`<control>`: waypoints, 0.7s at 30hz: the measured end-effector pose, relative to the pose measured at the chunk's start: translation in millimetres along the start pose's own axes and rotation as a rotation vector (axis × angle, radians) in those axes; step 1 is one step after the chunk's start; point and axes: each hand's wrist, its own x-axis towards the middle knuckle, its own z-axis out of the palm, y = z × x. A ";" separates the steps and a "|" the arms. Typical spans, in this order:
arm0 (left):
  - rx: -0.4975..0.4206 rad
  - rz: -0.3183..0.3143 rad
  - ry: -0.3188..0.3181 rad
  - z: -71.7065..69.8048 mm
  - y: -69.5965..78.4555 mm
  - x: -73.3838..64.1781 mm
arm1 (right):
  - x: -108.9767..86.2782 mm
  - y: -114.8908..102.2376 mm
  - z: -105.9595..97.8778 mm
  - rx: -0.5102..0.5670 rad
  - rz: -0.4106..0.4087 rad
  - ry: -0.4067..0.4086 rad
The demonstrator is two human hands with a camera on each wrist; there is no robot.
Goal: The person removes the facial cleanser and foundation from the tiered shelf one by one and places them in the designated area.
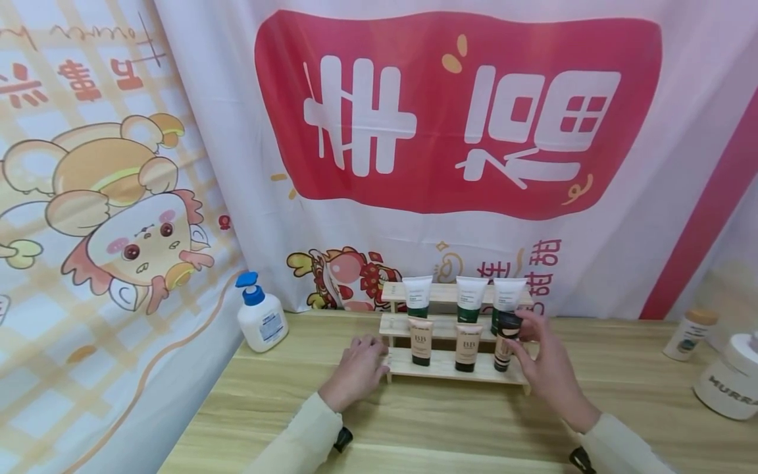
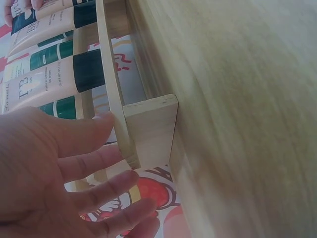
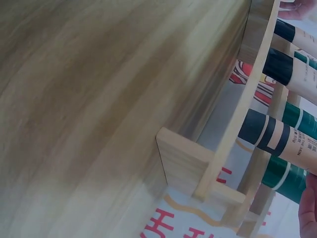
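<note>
A three-tier wooden rack [image 1: 399,361] stands on the table against the curtain. On its front step are two beige BB cream tubes, the left tube [image 1: 421,342] and the middle tube [image 1: 466,349], on dark caps. My right hand [image 1: 547,368] pinches a beige-and-black cosmetic tube [image 3: 277,135] near its top, upright at the step's right end. Behind them stand three white tubes with green caps, one at left [image 1: 418,293], one in the middle [image 1: 470,295], one at right [image 1: 510,293]. My left hand [image 2: 44,173] rests at the rack's left end, fingers loosely extended, thumb at the front board's edge.
A white pump bottle [image 1: 263,322] with a blue top stands at the table's left. At the right are a small white bottle with a tan cap [image 1: 689,337] and a large white jar [image 1: 728,382]. A printed curtain [image 1: 225,131] hangs behind the rack.
</note>
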 end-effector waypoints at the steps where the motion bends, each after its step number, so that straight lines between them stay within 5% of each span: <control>1: -0.001 -0.001 0.001 0.8 -0.2 0.3 | -0.2 -0.7 -2.0 0.001 0.004 0.001; 21: -0.034 0.005 0.010 4.4 -4.1 2.8 | 12.1 12.7 -54.0 -0.056 -0.054 0.151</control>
